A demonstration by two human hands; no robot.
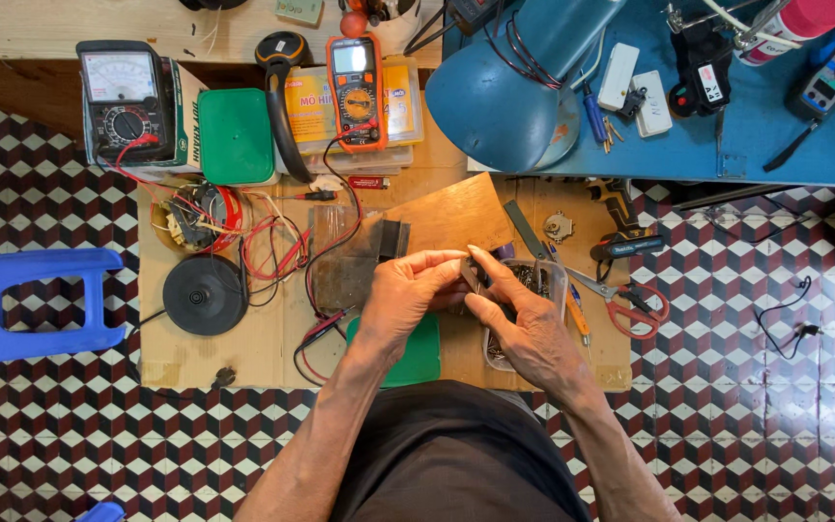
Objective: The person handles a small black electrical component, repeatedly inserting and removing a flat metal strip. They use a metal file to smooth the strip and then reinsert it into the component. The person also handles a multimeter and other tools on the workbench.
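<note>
My left hand (406, 295) and my right hand (524, 324) meet over a low cardboard work board (244, 353). Between their fingertips they pinch a small dark part (473, 275); what it is I cannot tell. Under my right hand stands a clear plastic box (551, 275) of small metal pieces. A green lid (419, 356) lies below my left wrist. A dark flat piece (345, 271) and a brown wooden sheet (456, 217) lie just beyond my hands.
On the board: an analog meter (123, 101), an orange digital meter (357, 92), a green box (235, 135), a black round speaker (205, 295), red and black leads (277, 246), red-handled scissors (635, 304). A blue lamp (509, 87) hangs over a blue bench (775, 126). A blue stool (31, 300) stands left.
</note>
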